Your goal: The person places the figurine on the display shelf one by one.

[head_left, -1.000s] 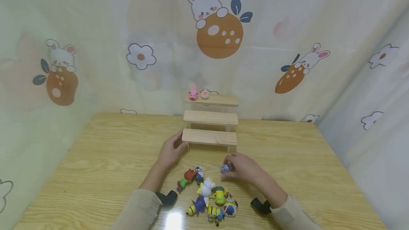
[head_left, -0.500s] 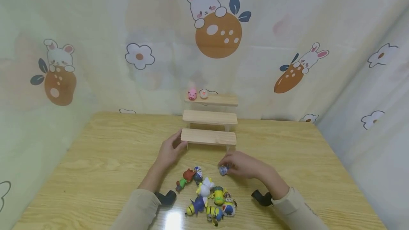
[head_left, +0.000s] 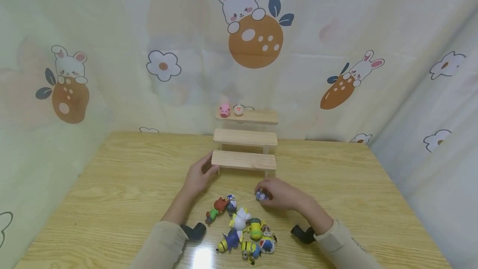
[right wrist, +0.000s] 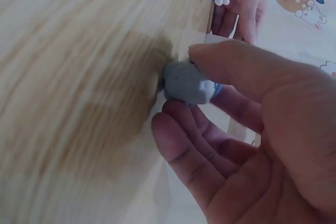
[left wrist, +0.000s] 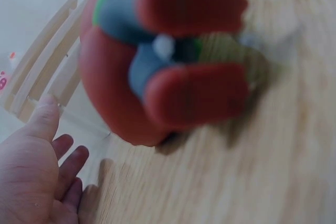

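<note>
My right hand (head_left: 262, 193) pinches a small grey-blue toy figure (head_left: 260, 196) just above the table, in front of the wooden stepped shelf (head_left: 244, 160). The right wrist view shows my thumb on top of the figure (right wrist: 186, 83) and my fingers (right wrist: 178, 150) beneath it. My left hand (head_left: 207, 168) rests with relaxed fingers against the left end of the lowest step and holds nothing. A pile of several small toy figures (head_left: 242, 227) lies between my forearms. A red figure (left wrist: 157, 61) fills the left wrist view, blurred.
A pink pig (head_left: 225, 111) and a small white figure (head_left: 238, 110) stand on the top step; the middle step (head_left: 245, 137) is bare. The wooden table (head_left: 112, 177) is enclosed by curtains printed with rabbits at the back and both sides.
My right hand has drawn slightly left and closer to the shelf with the small figure in its fingers. The left hand has stayed at the lowest step.
</note>
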`<act>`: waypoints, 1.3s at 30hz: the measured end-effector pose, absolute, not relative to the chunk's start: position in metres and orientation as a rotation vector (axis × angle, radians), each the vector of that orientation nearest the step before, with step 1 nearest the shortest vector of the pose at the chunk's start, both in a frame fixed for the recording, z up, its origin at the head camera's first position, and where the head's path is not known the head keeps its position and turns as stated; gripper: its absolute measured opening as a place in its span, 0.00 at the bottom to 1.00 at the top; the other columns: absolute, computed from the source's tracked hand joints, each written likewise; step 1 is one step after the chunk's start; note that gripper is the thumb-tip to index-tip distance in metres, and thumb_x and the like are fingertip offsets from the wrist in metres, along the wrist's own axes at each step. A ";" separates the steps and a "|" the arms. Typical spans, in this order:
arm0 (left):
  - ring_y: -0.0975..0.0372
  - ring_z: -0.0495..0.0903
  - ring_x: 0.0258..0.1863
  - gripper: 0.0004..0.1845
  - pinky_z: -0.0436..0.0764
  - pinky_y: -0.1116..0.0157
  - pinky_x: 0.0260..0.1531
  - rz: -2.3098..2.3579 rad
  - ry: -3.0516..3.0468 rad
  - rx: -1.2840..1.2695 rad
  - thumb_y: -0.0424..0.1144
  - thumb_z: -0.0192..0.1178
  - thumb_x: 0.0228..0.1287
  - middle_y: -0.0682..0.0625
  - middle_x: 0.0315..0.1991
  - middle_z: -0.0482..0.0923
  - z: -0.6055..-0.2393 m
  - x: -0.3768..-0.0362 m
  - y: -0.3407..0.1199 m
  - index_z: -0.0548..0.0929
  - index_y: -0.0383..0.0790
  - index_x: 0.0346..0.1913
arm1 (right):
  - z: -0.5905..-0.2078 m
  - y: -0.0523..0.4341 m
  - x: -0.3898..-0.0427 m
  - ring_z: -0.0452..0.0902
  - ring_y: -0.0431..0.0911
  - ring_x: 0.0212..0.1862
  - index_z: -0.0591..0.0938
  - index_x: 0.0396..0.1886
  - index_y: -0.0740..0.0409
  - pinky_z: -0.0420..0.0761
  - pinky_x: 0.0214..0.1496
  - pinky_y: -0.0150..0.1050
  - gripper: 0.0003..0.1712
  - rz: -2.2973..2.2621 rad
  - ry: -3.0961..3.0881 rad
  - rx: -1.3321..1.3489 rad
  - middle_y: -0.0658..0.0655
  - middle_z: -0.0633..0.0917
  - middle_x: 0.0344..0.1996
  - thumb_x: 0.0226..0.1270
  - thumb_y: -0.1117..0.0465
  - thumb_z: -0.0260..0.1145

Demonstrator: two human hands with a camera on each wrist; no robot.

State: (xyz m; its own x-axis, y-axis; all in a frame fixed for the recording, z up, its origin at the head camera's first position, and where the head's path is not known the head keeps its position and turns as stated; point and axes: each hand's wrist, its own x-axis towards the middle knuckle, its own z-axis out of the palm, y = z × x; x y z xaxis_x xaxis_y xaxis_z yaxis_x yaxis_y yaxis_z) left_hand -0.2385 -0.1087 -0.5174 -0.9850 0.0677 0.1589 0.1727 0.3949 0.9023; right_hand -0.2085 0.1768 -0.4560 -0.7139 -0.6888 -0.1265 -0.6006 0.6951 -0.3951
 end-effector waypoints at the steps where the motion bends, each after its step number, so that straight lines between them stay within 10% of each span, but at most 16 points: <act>1: 0.52 0.65 0.69 0.35 0.60 0.52 0.69 -1.660 -2.546 -0.215 0.53 0.59 0.63 0.49 0.69 0.66 -0.517 -0.238 -0.109 0.64 0.46 0.71 | -0.456 0.176 -0.208 0.70 0.36 0.30 0.81 0.45 0.55 0.72 0.31 0.29 0.13 -0.484 2.653 -1.005 0.46 0.78 0.32 0.60 0.60 0.67; 39: 0.53 0.66 0.68 0.34 0.62 0.53 0.69 -1.678 -2.550 -0.202 0.53 0.58 0.64 0.48 0.68 0.67 -0.514 -0.236 -0.108 0.64 0.47 0.71 | -0.455 0.174 -0.204 0.79 0.41 0.37 0.77 0.37 0.56 0.80 0.35 0.25 0.14 -0.788 2.766 -0.876 0.49 0.81 0.33 0.54 0.65 0.73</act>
